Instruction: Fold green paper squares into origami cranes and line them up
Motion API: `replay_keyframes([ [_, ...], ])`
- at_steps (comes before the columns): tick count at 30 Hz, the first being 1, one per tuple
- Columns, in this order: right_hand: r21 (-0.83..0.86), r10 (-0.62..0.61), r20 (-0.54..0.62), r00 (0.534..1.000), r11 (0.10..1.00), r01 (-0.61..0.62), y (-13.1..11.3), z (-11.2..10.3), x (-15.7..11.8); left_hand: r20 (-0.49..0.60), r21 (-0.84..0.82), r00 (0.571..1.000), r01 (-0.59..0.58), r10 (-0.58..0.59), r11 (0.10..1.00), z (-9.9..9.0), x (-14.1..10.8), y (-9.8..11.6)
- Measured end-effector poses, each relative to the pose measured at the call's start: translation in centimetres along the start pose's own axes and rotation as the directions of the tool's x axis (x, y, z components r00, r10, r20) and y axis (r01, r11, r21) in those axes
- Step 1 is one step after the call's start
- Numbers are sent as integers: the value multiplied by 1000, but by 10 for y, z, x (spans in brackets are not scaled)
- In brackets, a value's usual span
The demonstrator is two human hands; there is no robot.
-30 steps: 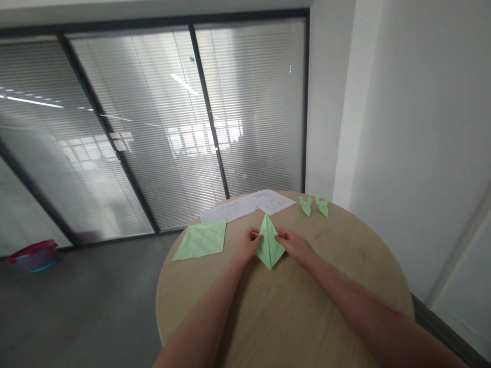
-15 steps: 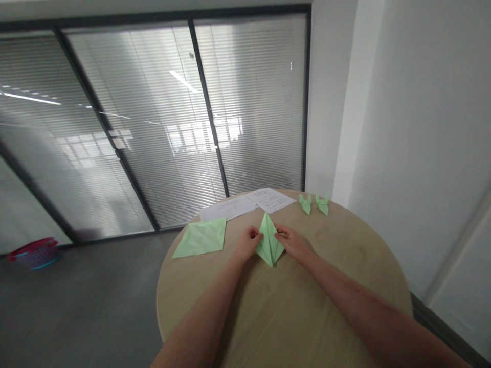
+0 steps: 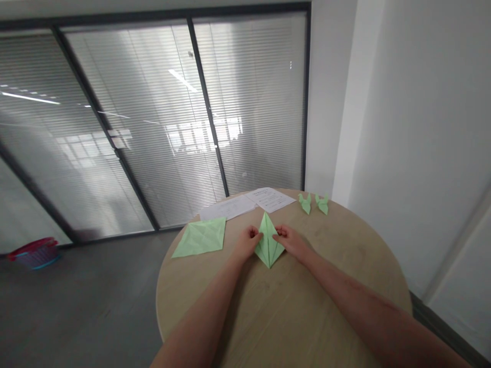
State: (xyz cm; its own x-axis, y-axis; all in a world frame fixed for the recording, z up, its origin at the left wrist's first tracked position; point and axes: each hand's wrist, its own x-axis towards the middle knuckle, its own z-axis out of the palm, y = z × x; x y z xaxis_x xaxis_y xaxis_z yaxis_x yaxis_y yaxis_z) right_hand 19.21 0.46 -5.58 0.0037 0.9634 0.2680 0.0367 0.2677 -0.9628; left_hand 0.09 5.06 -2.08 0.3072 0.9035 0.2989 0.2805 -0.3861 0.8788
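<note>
A light green origami paper (image 3: pixel 268 250), folded into a diamond with a crease down its middle, is held between my two hands above the near-middle of the table. My left hand (image 3: pixel 248 242) pinches its left side, the thumb on top and the fingers curled. On the other side my right hand (image 3: pixel 290 240) grips the right edge, its thumb lying on the front and the fingers partly behind the paper. The upper point faces away from me and the lower point towards me.
A creased green sheet (image 3: pixel 201 237) lies left on the round wooden table (image 3: pixel 291 312). White printed papers (image 3: pixel 270 199) are at the back, with two small folded green figures (image 3: pixel 305 203) to their right. A red and blue basket (image 3: pixel 34 253) stands on the floor.
The folded paper has shifted very slightly left, its lower point turning a little that way. My right fingers have moved slightly along its right edge; my left hand keeps its pinch.
</note>
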Motion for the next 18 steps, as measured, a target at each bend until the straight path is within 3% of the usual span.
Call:
replay_keyframes([
  [18, 17, 35, -32, 999, 999, -34, 5, -2, 1, 93, -137, 995, 51, -39, 989, -1, -2, 3],
])
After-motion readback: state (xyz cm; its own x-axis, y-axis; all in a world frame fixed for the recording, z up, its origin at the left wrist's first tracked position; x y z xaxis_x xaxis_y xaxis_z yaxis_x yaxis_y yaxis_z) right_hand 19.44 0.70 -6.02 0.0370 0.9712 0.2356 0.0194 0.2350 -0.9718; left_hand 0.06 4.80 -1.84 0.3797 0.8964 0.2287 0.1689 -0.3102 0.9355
